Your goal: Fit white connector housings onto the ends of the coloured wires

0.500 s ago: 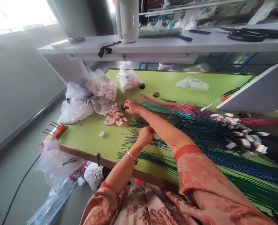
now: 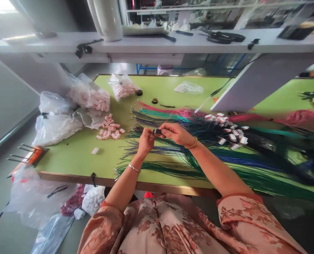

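Observation:
My right hand (image 2: 178,134) grips a small roll of black tape (image 2: 157,132) between thumb and fingers, above the wire bundles. Close against the roll's left side is my left hand (image 2: 146,141), its fingers pinched together; what they hold is hidden. Under and around both hands lie bundles of thin wires: pink ones (image 2: 157,108) at the back, dark blue ones (image 2: 130,150) nearer, and green ones (image 2: 157,167) by the front edge. Left of my hands is a loose pile of small white-and-pink connectors (image 2: 109,128), with a single white connector (image 2: 95,151) apart from it.
Clear bags of connectors (image 2: 89,95) stand at the table's back left. Two more tape rolls, one (image 2: 155,101) nearer, lie behind the wires. Plugged wire ends (image 2: 235,135) cluster to the right. A raised shelf (image 2: 151,46) spans the back, and an orange pronged holder (image 2: 35,156) sits at the left corner.
My right hand has brought the tape roll from beside the connector pile over to my left hand, above the wires. The view has turned to the right.

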Available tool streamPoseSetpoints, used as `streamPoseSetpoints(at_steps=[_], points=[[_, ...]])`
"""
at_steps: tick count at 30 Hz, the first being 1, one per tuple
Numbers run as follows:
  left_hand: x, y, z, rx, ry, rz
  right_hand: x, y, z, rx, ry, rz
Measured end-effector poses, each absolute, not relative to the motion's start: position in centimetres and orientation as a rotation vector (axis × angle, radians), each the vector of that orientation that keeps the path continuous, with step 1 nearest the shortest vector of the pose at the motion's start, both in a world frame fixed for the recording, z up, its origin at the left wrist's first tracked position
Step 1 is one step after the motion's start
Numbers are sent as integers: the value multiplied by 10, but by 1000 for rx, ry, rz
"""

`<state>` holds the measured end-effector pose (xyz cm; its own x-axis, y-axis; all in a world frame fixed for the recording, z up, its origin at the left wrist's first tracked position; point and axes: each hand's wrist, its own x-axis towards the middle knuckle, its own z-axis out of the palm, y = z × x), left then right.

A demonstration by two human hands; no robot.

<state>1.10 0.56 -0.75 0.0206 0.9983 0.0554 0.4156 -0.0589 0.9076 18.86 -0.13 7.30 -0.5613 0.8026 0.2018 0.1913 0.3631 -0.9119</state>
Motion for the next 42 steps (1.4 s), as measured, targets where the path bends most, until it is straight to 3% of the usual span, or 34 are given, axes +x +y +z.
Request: streamPoseSetpoints(at_steps=[7,19,29,34,42], points=[[23,-10,10,1773,1404,1104,209,-19,33,-1146,-1891,1003],[29,-20,27,2588,1485,648,215,1,25,-1128,-1894,1026],[29,-18,31,2900,1326,427,219,10,26,-1102,-2054,1021],[34,-18,28,2713,1449,539,215,6,21,-1175,-2110,977],[33,-8,28,1821,1482,948,209,-7,27,-1173,-2102,894]])
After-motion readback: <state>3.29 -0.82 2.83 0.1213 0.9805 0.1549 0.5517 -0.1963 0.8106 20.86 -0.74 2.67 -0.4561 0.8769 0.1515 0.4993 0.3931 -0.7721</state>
